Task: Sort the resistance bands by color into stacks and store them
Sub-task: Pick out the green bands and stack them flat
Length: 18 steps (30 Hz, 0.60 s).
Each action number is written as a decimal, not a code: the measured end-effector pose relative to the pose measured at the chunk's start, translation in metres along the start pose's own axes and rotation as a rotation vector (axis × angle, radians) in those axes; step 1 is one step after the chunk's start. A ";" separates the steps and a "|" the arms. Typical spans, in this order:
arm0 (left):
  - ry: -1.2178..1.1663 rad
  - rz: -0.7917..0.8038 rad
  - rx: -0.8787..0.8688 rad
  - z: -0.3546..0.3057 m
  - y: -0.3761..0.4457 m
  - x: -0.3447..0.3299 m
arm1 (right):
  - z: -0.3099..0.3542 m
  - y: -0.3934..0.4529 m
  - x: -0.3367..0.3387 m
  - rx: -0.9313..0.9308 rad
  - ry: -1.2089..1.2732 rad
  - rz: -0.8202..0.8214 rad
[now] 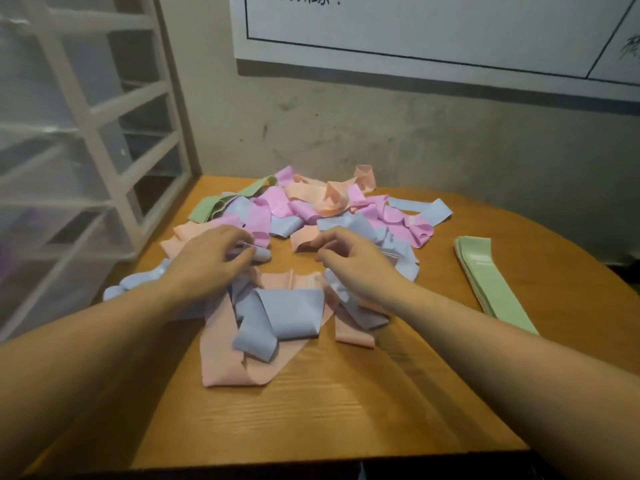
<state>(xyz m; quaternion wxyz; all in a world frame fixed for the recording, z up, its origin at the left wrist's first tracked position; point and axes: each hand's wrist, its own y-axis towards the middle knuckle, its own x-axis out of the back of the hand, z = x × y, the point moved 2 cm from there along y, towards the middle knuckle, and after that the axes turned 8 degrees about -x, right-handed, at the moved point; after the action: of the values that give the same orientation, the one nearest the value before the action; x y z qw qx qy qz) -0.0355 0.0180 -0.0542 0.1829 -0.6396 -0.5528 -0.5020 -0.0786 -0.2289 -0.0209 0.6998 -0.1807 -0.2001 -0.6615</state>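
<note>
Green stack point(491, 282) lengthwise near-to-far; left hand point(207, 261) grip around blue band point(258, 253), right hand point(349, 261) loose.

Under the left hand point(211, 259), curled fingers cover part of a blue band point(258, 254); whether they grip it is unclear. The drawers point(69, 150) left of that hand are blurred (contents unreadable). Beyond both hands, the poster point(433, 29) is cut off, its writing illegible.

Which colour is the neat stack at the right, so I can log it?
Light green stack, seen in the head view.
</note>
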 end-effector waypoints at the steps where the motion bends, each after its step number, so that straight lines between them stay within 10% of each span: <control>1: -0.050 -0.016 0.023 0.004 0.003 0.000 | 0.002 0.007 -0.005 0.010 -0.009 0.007; 9: 0.264 -0.176 -0.034 0.030 0.025 -0.014 | 0.019 0.066 -0.041 0.112 -0.187 0.032; 18: 0.043 -0.122 0.072 0.038 0.027 -0.027 | 0.037 0.139 -0.082 0.282 -0.336 0.000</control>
<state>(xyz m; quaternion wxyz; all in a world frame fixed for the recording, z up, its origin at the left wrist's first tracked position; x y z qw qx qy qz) 0.0078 0.0256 -0.0844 0.1867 -0.5869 -0.6043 -0.5054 0.0553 -0.1316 -0.0306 0.6750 -0.1888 -0.4042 -0.5876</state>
